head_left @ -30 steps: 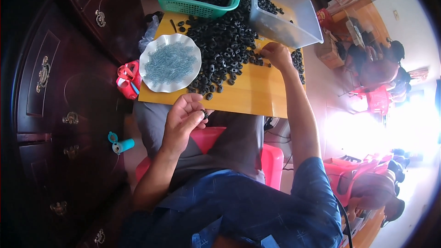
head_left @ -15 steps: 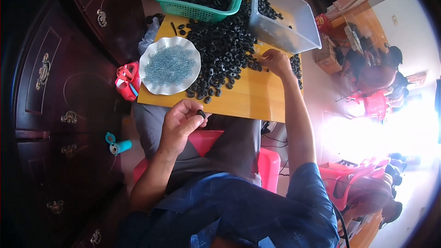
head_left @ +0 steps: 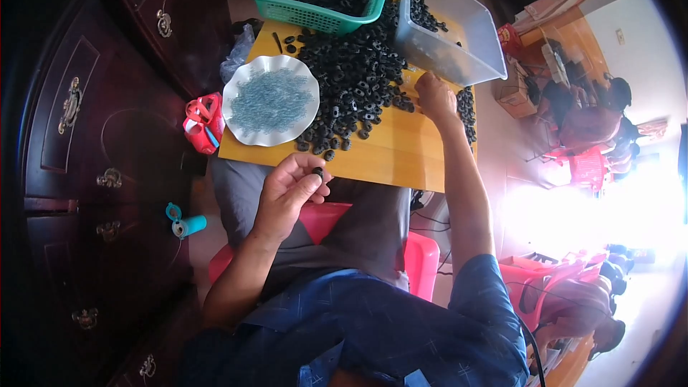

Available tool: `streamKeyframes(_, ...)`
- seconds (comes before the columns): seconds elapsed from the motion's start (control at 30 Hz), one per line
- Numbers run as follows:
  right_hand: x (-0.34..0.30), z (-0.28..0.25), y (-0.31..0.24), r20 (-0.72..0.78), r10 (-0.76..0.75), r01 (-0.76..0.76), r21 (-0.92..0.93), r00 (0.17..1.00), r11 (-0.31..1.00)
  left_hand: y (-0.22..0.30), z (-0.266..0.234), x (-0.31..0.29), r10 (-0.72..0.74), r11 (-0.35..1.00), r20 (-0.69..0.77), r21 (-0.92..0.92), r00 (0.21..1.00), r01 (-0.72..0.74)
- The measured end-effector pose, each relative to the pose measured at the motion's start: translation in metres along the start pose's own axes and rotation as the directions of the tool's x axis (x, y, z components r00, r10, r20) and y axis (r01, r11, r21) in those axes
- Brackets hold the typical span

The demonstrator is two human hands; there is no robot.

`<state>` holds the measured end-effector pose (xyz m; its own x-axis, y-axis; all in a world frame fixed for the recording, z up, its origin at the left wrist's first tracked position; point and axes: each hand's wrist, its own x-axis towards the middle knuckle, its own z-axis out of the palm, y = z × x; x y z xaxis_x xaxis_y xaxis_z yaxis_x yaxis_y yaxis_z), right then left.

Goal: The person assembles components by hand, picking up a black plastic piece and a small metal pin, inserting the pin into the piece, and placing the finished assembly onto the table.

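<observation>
Shifted black piece (head_left: 317,171), small, rounded

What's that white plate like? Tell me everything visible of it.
The plate is round and white, wavy-rimmed, perhaps ceramic or plastic. It sits face-up on the table, beside the black pieces, its left rim seemingly past the table's edge. Small bluish pieces cover its middle. The left hand is nearest, not touching it.

Likely a home workroom: dark wooden drawers (head_left: 61,118), pinkish curtain (head_left: 553,1), heaped black parts (head_left: 351,64).
</observation>
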<state>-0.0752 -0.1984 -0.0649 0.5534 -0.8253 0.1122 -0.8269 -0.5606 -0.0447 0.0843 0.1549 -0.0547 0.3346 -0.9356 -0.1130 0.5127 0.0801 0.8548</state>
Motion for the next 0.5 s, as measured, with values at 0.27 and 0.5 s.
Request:
streamKeyframes(0.27, -0.079, -0.051, -0.063, -0.085, -0.082, 0.107, 0.945, 0.993, 0.311, -0.002, -0.002, -0.002, 0.017, 0.998, -0.02, -0.057, 1.0, -0.018)
streamKeyframes(0.5, -0.169, -0.052, -0.131, 0.18, -0.286, -0.209, 0.975, 0.941, -0.074, -0.003, -0.005, 0.002, 0.048, 0.996, 0.029, -0.08, 0.998, -0.045)
